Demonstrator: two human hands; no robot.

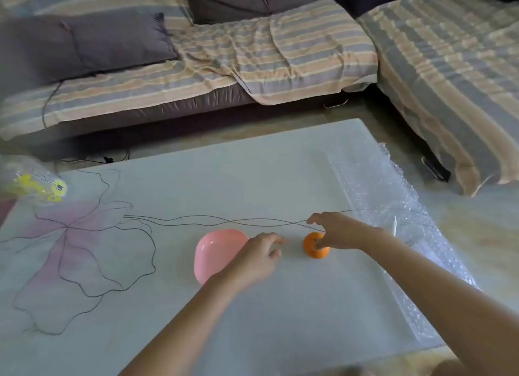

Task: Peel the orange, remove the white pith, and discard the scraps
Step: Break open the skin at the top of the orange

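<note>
Orange is sitting on table; right hand is touching it, fingers spread. Left hand is hovering, loosely curled, holding nothing.

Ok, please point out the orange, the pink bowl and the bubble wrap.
orange (311,250), head view, bare left side.
pink bowl (213,252), head view, bare inside.
bubble wrap (379,184), head view, far part.

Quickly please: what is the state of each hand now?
Left hand: open, loosely curled, holding nothing.
Right hand: open, thumb touching the small round orange.
</note>
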